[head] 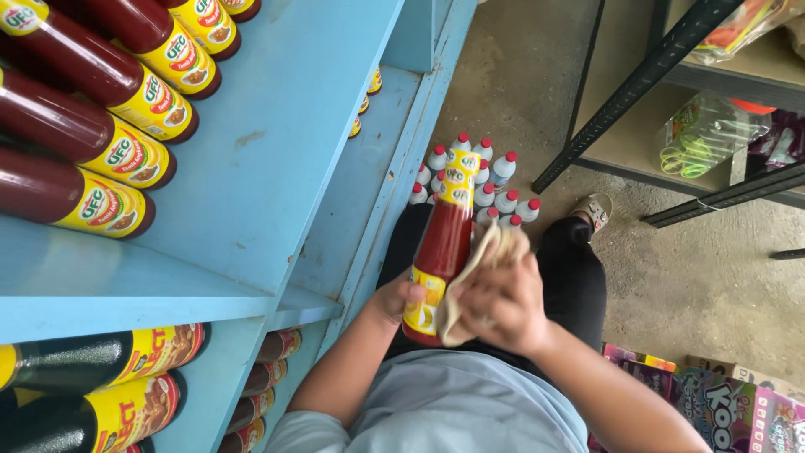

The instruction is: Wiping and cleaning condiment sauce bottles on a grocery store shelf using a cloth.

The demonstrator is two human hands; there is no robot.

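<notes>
My left hand (398,298) grips the lower part of a red sauce bottle (442,239) with a yellow label and yellow cap band. The bottle points away from me, over my legs. My right hand (503,302) holds a beige cloth (486,256) pressed against the bottle's right side. Both hands are in front of my light blue shirt, beside the blue shelf (277,168).
Dark sauce bottles (92,134) lie on the blue shelf's upper board, more (101,386) on the board below. Several white bottles with red caps (486,180) stand on the concrete floor. A dark metal rack (662,59) holds bagged goods right; colourful boxes (721,403) sit lower right.
</notes>
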